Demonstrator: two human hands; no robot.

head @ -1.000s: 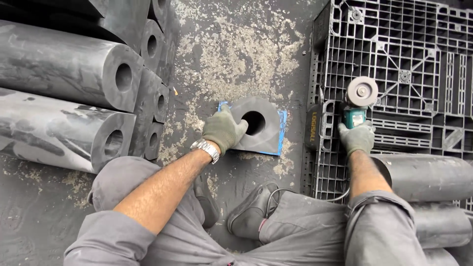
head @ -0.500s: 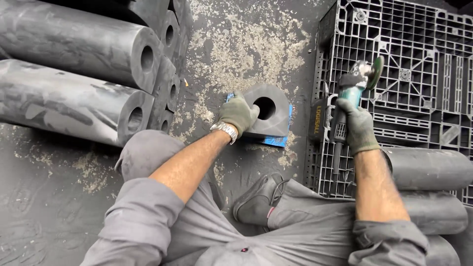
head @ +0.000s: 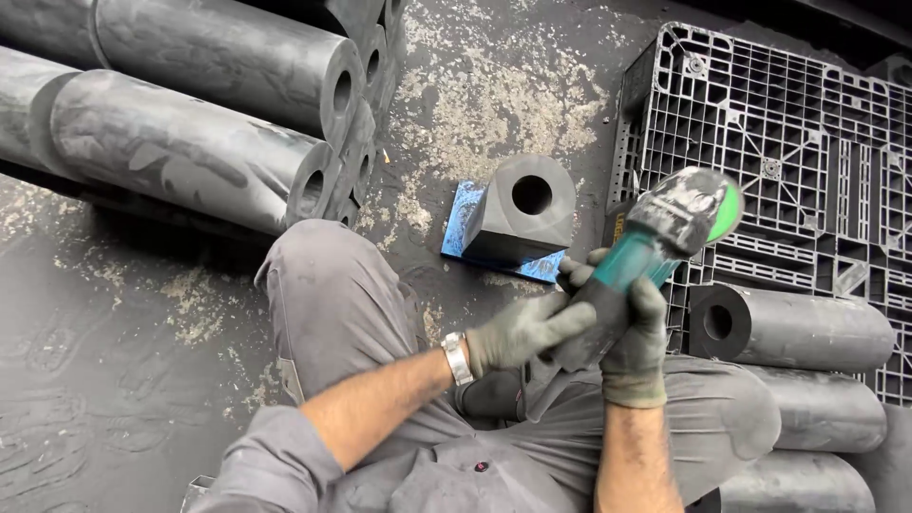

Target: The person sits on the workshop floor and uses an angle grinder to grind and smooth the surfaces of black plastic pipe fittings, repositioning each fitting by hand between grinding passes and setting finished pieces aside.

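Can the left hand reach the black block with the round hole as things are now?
Probably yes: the black block stands open on the floor just ahead, nothing between. But the left hand is on the grinder.

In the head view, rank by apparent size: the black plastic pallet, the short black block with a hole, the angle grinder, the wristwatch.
1. Black plastic pallet
2. Short black block with a hole; angle grinder looks similar, but it is nearer the camera, so unsure
3. Wristwatch
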